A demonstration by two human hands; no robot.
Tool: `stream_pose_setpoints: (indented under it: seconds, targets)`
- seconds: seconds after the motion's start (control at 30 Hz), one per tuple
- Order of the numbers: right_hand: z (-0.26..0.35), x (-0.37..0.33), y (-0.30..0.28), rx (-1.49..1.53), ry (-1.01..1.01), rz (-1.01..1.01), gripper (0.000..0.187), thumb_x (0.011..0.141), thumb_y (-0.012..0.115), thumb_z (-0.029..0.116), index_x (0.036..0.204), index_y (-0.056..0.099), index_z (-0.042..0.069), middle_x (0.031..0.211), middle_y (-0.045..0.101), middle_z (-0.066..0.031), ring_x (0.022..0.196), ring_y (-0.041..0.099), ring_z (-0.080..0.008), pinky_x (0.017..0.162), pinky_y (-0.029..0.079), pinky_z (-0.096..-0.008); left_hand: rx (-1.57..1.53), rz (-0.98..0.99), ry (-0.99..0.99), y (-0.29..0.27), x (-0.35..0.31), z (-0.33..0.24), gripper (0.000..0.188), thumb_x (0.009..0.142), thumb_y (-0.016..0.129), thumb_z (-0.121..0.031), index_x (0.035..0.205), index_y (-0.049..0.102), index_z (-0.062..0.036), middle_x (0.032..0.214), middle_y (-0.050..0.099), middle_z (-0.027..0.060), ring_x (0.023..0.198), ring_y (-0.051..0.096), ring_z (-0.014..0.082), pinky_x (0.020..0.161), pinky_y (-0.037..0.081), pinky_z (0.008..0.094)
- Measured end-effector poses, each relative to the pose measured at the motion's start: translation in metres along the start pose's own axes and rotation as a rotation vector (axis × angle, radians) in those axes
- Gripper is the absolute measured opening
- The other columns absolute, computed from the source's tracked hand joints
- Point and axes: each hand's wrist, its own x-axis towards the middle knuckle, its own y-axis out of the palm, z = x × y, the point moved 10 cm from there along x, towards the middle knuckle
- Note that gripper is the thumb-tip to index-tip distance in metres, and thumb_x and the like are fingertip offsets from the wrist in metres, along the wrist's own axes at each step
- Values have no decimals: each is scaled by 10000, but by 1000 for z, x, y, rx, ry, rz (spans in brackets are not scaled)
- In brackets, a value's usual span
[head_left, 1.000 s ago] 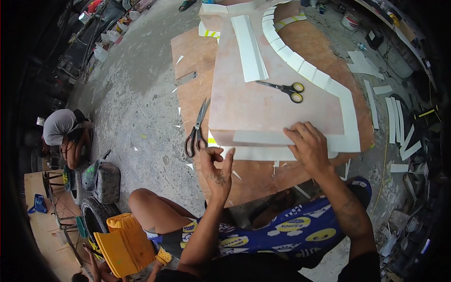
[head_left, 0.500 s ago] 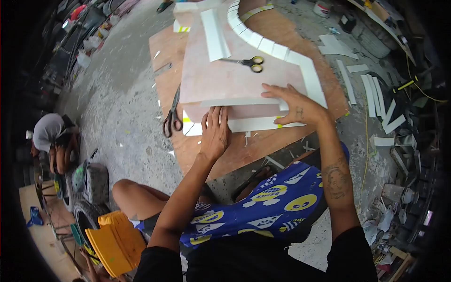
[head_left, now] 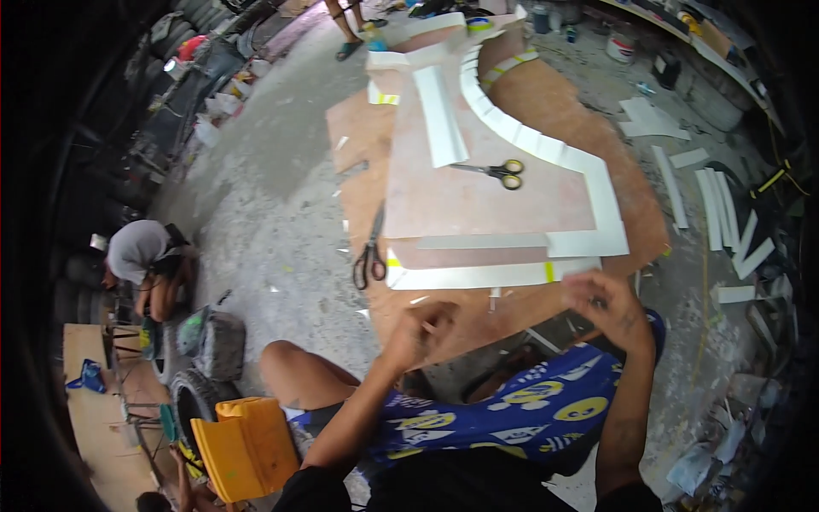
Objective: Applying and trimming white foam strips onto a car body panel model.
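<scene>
One panel is lying on a wooden board in the head view, white paper running along its curved and right edges. The left hand is hovering over the board's near part, fingers bent; blur is hiding whether they are pinching anything. The right hand is hovering just beside the panel's near right corner, fingers bent too, its grip equally unclear. Yellow-handled scissors are resting on the panel; dark scissors are lying just left of it.
</scene>
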Motion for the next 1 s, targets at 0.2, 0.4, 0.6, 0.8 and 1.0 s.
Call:
stream_pose_setpoints:
  seconds: [0.2,0.4,0.6,0.8,1.0]
  targets:
    - [-46,-13,121,581,161,94,258,918,669,153,1127,656,2,1069,701,-79,975,652,-120,879,512,-253,489,-536,-78,-172,14,161,284,885,672,-169,1061,627,49,885,688,174,717,666,247,695,528,324]
    - [-95,-7,181,292,121,180,226,881,712,168,1040,685,9,882,682,-39,805,628,-99,744,511,-244,294,-422,-604,-177,37,242,848,555,888,-523,1101,518,10,913,678,236,784,679,305,676,532,379]
    - [-93,-3,181,177,78,152,267,878,714,218,1031,691,1,915,689,-72,831,635,-128,755,507,-263,427,-368,-605,-184,23,224,613,638,811,-459,943,647,47,840,680,266,799,690,333,687,529,404]
    - [-100,-1,201,220,140,197,322,889,712,256,1043,682,-25,954,697,-84,864,637,-123,787,508,-267,61,-353,-597,-177,-48,153,427,807,724,-376,759,592,26,599,550,50,572,494,140,533,402,331]
    - [-68,11,221,825,94,312,610,844,757,260,1304,495,-44,1297,556,-151,1185,570,-214,1007,458,-317,36,119,-371,-73,-73,11,418,856,687,-178,1193,576,43,858,610,61,751,516,115,691,432,251]
